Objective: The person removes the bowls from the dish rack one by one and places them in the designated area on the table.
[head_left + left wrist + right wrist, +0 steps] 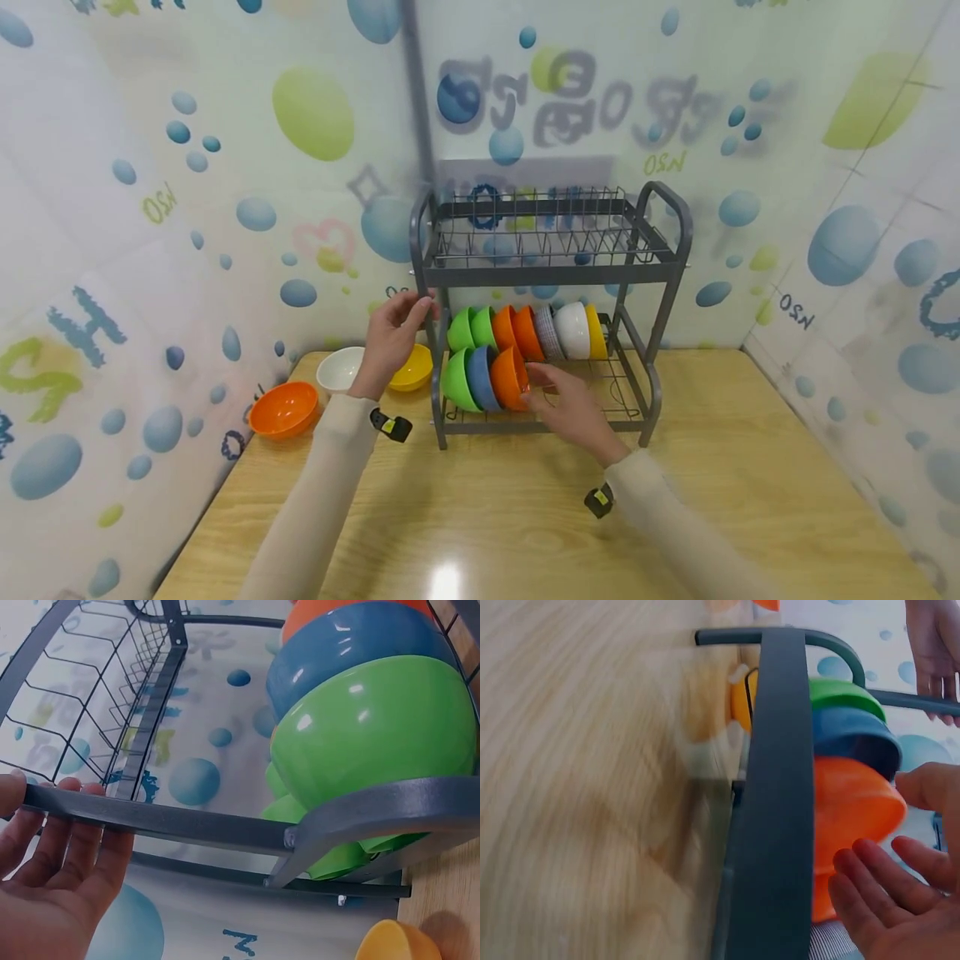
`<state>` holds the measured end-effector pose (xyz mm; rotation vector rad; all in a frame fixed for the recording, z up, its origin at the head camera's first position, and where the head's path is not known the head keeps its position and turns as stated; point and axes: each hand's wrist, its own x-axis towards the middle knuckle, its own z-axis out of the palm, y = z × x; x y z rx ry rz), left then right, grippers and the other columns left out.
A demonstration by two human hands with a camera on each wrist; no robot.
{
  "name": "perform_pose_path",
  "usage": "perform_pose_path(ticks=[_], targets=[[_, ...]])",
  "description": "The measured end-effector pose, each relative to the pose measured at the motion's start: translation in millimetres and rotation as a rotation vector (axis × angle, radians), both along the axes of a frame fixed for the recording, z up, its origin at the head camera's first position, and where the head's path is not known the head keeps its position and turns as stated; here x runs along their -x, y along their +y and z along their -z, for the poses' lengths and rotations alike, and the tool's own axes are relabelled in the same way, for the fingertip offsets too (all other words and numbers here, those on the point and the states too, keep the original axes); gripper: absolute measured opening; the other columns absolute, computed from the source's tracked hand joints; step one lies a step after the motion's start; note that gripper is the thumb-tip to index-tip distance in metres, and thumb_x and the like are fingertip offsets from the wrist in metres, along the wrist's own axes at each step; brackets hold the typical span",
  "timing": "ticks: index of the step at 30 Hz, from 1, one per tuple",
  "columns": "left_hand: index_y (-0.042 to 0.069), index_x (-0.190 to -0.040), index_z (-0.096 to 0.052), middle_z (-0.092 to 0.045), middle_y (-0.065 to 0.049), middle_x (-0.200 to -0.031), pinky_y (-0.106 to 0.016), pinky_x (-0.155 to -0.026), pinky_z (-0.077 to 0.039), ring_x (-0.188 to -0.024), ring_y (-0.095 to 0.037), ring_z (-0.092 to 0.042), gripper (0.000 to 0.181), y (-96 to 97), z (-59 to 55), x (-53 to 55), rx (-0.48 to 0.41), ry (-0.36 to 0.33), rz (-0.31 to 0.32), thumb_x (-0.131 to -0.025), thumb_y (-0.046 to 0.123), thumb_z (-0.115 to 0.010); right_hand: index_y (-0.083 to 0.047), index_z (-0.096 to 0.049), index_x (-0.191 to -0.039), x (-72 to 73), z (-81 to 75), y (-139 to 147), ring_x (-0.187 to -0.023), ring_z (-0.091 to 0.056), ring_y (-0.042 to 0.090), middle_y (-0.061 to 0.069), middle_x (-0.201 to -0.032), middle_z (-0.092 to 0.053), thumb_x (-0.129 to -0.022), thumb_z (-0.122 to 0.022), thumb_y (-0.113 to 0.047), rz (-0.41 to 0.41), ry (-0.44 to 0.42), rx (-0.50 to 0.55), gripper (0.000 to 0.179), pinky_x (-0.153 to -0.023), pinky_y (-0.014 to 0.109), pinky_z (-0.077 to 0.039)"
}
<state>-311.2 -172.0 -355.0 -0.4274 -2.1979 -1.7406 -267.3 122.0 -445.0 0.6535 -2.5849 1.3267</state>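
Note:
My left hand (393,337) holds the left upright of a grey two-tier dish rack (551,275). In the left wrist view its fingers (79,847) pass behind the bar and the thumb lies on the other side. At the lower tier, my right hand (573,408) is beside an orange bowl (508,379), fingertips right at its rim. The right wrist view shows that hand's thumb and fingers spread around the bowl's edge. Left of that bowl stand a blue bowl (482,379) and a green bowl (459,382), all tipped on their sides.
Behind them on the lower tier is a row of green, orange, patterned, white (572,331) and yellow bowls. An orange bowl (283,410), a white bowl (339,369) and a yellow bowl (412,371) sit on the wooden table (480,517) left of the rack. Patterned walls enclose the table.

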Motion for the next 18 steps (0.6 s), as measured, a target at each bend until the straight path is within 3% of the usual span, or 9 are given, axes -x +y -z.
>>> perform_pose_path(ticks=[6, 13, 18], targets=[[-0.003, -0.126, -0.063, -0.067, -0.028, -0.113, -0.036, -0.098, -0.059, -0.106, -0.041, -0.063, 0.032, 0.0, 6.3, 5.3, 0.011, 0.045, 0.008, -0.109, 0.021, -0.051, 0.000, -0.059, -0.138, 3.6, 9.5, -14, -0.113, -0.068, 0.031, 0.016, -0.122, -0.071, -0.097, -0.071, -0.016, 0.010, -0.024, 0.034, 0.046, -0.100, 0.049, -0.057], [0.006, -0.122, -0.065, -0.070, -0.019, -0.109, -0.026, -0.095, -0.057, -0.101, -0.029, -0.066, 0.032, 2.3, 11.8, 4.6, 0.005, 0.074, -0.028, -0.107, 0.031, -0.054, -0.003, -0.071, -0.120, 2.9, 15.7, -21, -0.099, -0.072, 0.025, 0.011, -0.109, -0.076, -0.096, -0.073, -0.013, 0.057, -0.043, 0.065, 0.026, -0.090, 0.043, -0.062], [0.001, -0.123, -0.064, -0.070, -0.021, -0.110, -0.024, -0.095, -0.056, -0.102, -0.030, -0.066, 0.033, 4.2, 13.3, 5.2, 0.011, 0.090, -0.046, -0.108, 0.028, -0.053, -0.005, -0.074, -0.115, 2.0, 15.7, -21, -0.095, -0.072, 0.022, 0.008, -0.105, -0.077, -0.096, -0.073, -0.015, 0.059, -0.051, 0.095, 0.022, -0.090, 0.044, -0.062]])
